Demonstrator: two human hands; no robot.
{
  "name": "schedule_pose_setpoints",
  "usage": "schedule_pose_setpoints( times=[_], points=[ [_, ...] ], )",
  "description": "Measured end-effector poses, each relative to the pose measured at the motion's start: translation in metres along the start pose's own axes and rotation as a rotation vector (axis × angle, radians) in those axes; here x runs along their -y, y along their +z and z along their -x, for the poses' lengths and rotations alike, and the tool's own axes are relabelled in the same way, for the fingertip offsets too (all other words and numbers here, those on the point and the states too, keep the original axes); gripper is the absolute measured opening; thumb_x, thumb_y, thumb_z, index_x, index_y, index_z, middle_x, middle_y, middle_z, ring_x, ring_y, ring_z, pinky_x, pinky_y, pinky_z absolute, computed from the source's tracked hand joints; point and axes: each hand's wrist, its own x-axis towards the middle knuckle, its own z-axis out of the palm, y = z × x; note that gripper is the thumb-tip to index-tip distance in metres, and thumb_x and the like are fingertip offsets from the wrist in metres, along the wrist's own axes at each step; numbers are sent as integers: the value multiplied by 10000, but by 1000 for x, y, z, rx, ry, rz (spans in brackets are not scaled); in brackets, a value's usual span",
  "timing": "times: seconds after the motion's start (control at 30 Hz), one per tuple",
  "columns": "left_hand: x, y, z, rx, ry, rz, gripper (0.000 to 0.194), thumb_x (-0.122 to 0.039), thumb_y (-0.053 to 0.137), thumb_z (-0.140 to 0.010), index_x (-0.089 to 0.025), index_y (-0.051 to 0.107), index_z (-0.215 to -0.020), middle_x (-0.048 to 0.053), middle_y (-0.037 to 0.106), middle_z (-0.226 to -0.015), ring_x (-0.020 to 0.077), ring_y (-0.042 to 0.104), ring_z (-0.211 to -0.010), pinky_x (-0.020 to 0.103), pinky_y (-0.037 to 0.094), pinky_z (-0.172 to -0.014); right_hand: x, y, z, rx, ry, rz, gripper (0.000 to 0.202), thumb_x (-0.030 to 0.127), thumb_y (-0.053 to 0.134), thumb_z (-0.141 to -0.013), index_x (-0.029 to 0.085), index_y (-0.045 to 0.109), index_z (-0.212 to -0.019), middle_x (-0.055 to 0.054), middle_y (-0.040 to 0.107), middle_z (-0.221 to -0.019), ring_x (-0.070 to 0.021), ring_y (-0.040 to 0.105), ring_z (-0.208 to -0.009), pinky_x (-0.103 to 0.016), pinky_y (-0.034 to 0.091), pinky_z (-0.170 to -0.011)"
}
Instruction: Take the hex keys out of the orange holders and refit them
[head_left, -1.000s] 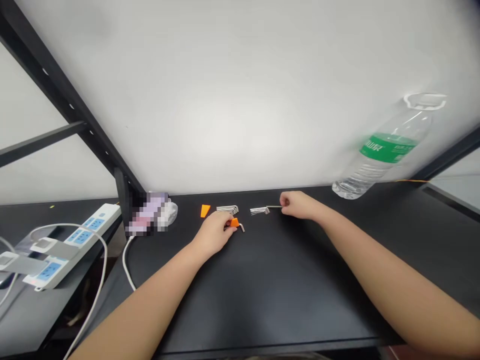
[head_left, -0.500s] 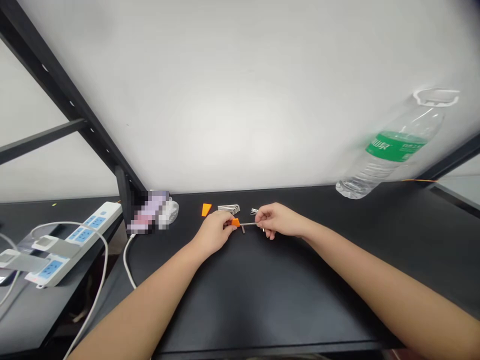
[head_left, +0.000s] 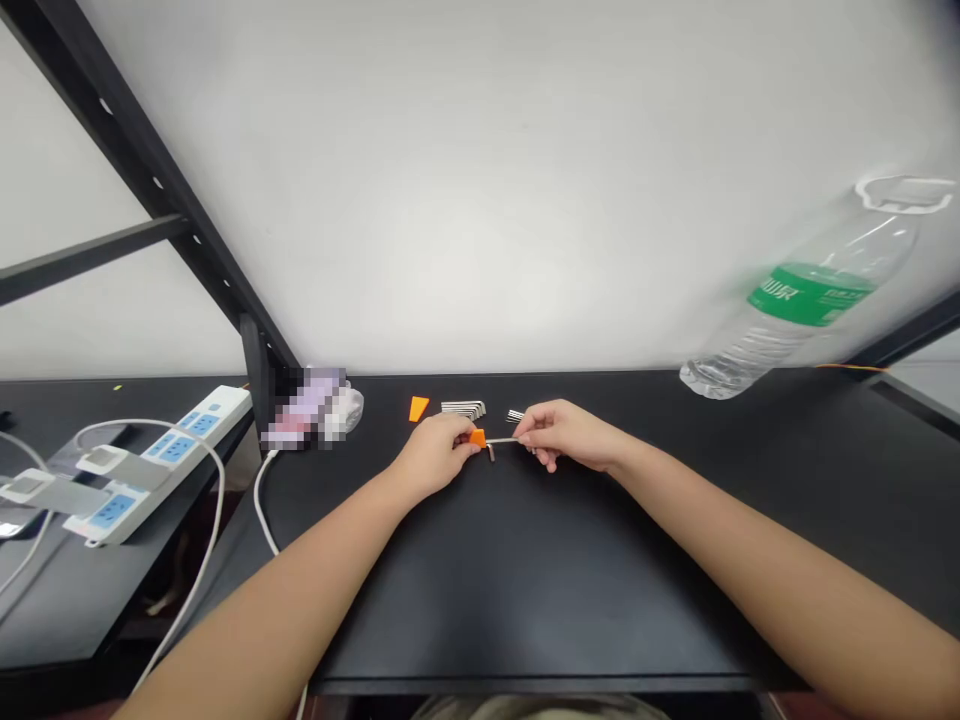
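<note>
Where a white cable loops, far left of the left hand: a white power strip with blue socket faces.
Blurred object: left of the left hand, masked by pixelation, so its kind cannot be told; a white bundle lies at its right side.
Loose orange piece: on the black tabletop, just beyond the left hand.
Left hand: thumb and fingers pinch the orange holder, which pokes out right of the fingertips.
Left row of keys: side by side just beyond the left fingers, bent ends rightward.
Bent key end: just right of the left fingertips, below the orange holder.
Metal rod: spans from the orange holder to the right hand; whether it is inserted cannot be told.
Right row of keys: partly hidden behind the right fingertips.
Right hand: thumb and finger pinch the metal rod, other fingers curled below.
Clear bottle: green-labelled, well right of the right hand.
</note>
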Motion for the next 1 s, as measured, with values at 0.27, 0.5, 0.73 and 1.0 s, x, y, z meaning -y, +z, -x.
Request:
schedule_pose_setpoints(
  times=[0.27, 0.5, 0.73, 1.0],
  points=[
    [-5, 2, 1, 20, 32, 21, 55, -206, 686, -885, -216, 739, -895, 21, 687, -844, 182, 629, -796, 299, 490, -747, -3, 1, -3, 64, 25, -1, 340, 430, 834, -783, 140, 731, -928, -22, 658, -668, -144, 632, -571, -277, 568, -531],
    [-6, 4, 1, 28, 45, 10, 62, -222, 676, -897, -221, 736, -915, 19, 698, -857, 185, 635, -810, 302, 493, -760, -3, 17, -6, 3, 20, -44, 354, 436, 827, -802, 144, 750, -986, -48, 703, -712, -147, 658, -597, -286, 601, -582],
    [-9, 4, 1, 26, 49, 25, 81, -228, 672, -909, -225, 750, -929, 25, 710, -881, 190, 643, -828, 308, 499, -775, 4, 35, -3, 7, 2, -140, 224, 255, 794, -803, 152, 734, -993, -50, 699, -778, -161, 691, -696, -318, 641, -697],
    [-11, 6, 1, 41, 48, 4, 80, -233, 679, -902, -229, 755, -924, 24, 698, -857, 189, 633, -819, 302, 489, -750, 1, 45, -5, -31, -57, -108, 209, 217, 765, -793, 197, 640, -960, -9, 670, -812, -159, 696, -686, -332, 640, -668]
  ],
)
